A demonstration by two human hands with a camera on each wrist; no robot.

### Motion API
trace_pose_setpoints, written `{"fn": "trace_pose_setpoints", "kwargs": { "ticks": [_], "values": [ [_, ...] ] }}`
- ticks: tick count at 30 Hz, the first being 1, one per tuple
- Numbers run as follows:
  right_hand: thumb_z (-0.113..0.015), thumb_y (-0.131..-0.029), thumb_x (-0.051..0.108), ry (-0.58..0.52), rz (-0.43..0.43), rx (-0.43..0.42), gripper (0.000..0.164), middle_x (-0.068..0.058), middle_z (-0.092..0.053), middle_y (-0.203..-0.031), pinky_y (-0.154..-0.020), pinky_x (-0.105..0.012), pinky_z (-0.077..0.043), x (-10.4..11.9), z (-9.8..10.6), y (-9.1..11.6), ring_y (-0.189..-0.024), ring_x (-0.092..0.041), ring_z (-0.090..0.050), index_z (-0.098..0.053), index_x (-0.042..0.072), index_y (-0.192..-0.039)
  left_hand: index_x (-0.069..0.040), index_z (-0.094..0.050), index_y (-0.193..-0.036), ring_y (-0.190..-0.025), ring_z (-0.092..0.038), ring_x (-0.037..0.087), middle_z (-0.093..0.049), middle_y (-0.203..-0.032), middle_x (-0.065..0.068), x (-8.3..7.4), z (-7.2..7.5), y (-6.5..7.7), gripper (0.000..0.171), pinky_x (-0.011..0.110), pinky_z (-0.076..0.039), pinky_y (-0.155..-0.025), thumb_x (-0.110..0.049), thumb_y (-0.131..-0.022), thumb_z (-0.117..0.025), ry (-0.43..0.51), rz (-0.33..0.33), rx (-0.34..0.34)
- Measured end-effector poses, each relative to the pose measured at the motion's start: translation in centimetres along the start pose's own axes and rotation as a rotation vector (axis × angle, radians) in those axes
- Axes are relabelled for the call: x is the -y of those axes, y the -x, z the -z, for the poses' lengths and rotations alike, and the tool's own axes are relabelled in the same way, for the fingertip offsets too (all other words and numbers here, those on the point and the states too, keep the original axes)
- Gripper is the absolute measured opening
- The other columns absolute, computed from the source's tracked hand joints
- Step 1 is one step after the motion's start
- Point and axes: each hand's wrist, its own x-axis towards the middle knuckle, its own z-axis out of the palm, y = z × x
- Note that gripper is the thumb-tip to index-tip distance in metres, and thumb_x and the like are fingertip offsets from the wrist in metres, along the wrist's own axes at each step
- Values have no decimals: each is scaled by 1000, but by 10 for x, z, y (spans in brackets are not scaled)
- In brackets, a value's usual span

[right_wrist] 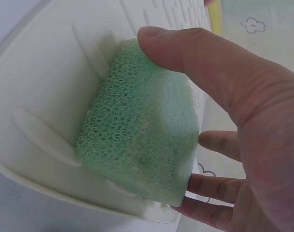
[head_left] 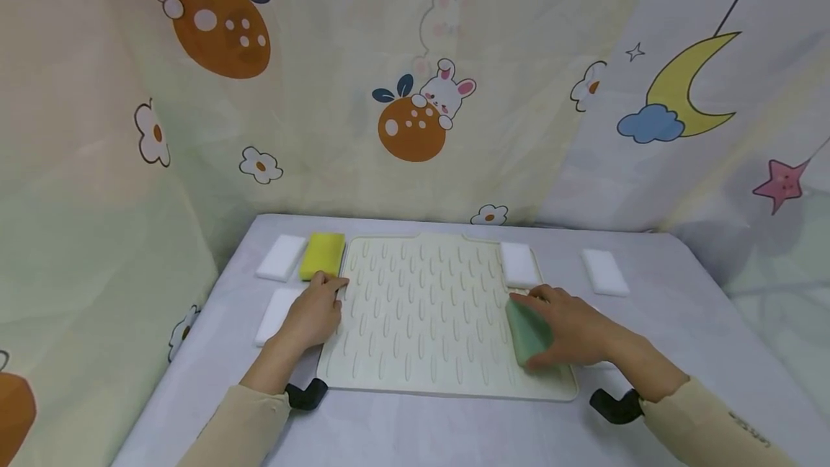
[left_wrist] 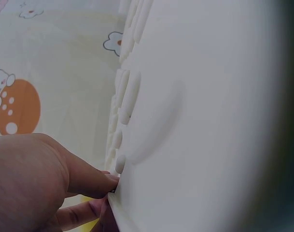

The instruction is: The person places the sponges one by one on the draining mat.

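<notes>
A cream ridged drying mat lies flat on the table. At its left edge my left hand pinches the rim, the thumb on top and fingers beneath it, as the left wrist view shows. On the mat's right side my right hand holds a green porous sponge between thumb and fingers. The sponge rests tilted on the ridges. Just behind it, a white sponge block lies on the mat's right edge. A yellow sponge lies beyond my left hand, beside the mat.
Left of the mat lie two white blocks, a far one and a nearer one partly behind my left hand. Another white block lies at the right. The white-covered table meets a printed curtain behind.
</notes>
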Motion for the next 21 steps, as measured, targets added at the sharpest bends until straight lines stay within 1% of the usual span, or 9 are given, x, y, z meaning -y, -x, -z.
{"fn": "trace_pose_setpoints", "kwargs": {
  "ticks": [11, 21],
  "values": [
    [-89, -67, 66, -5, -5, -8, 112, -12, -50, -143, -96, -57, -49, -1, 0, 2, -126, -35, -53, -44, 19, -158, -4, -59, -145, -96, -62, 27, -53, -131, 18, -1, -1, 0, 45, 42, -53, -81, -4, -99, -58, -8, 1, -3],
    [-86, -65, 72, -11, 1, -30, 115, -11, -48, -149, -97, -57, -49, -5, 0, 5, -130, -36, -52, -43, 21, -158, -5, -60, -144, -96, -62, 27, -53, -131, 19, -1, -1, 1, 45, 43, -53, -81, -4, -99, -58, -10, -1, -9]
  ]
}}
